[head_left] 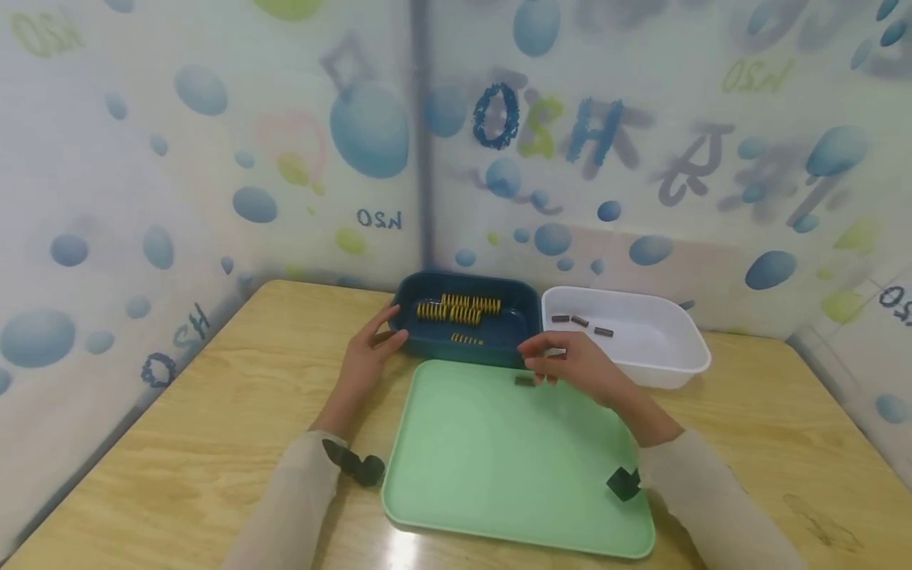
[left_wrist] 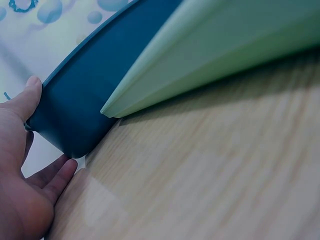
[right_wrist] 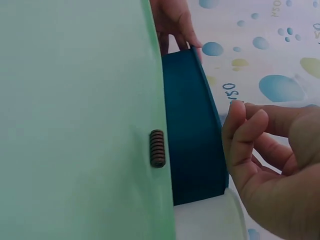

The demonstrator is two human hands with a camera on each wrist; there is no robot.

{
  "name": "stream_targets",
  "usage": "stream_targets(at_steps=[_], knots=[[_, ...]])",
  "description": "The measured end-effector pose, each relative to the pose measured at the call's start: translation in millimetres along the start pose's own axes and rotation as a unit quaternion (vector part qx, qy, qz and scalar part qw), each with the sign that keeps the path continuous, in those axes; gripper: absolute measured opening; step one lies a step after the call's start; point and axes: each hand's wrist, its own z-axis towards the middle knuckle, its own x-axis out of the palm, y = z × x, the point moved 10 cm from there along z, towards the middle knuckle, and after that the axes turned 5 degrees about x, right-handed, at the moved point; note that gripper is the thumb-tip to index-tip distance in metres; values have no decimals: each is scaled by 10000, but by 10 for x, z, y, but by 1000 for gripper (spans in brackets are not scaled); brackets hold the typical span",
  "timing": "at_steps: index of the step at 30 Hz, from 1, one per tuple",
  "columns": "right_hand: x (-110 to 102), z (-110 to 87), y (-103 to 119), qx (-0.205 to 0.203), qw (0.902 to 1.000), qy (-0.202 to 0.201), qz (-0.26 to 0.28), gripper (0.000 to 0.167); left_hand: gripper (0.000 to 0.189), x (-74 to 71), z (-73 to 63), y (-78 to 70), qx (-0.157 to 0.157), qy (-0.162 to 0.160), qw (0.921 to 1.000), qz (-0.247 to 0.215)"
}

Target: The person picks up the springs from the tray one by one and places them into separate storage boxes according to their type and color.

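Note:
My left hand (head_left: pixel 365 352) is at the left end of the dark blue tray (head_left: pixel 427 348). In the left wrist view its thumb (left_wrist: pixel 34 89) touches the rim, while straight fingers lie at the lower corner. Several yellow springs (head_left: pixel 465 315) lie in that tray, with a thinner one (head_left: pixel 466 339) near the front wall. My right hand (head_left: pixel 570 364) hovers by the tray's front right corner, fingers loosely bent, and nothing shows between them in the right wrist view. Just below it, a dark brown spring (right_wrist: pixel 157 149) lies by the far edge of the light green tray (head_left: pixel 513 459).
A white tray (head_left: pixel 663 332) stands right of the blue one, with 3 small dark springs (head_left: pixel 580 321) inside. All trays are on a wooden table (head_left: pixel 235 412). A patterned curtain-like wall (head_left: pixel 321 158) rises directly behind the table's back edge.

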Motion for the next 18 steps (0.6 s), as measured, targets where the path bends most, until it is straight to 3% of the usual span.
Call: stream_targets(at_steps=[9,18], knots=[[140,-79,-199,180,9992,342,-134,32,54,-7,-2,-1,5,5,10000,7],[258,-112,-239,-68,9975,555,-436,32,53,-7,-9,-4,2,14,10000,71]])
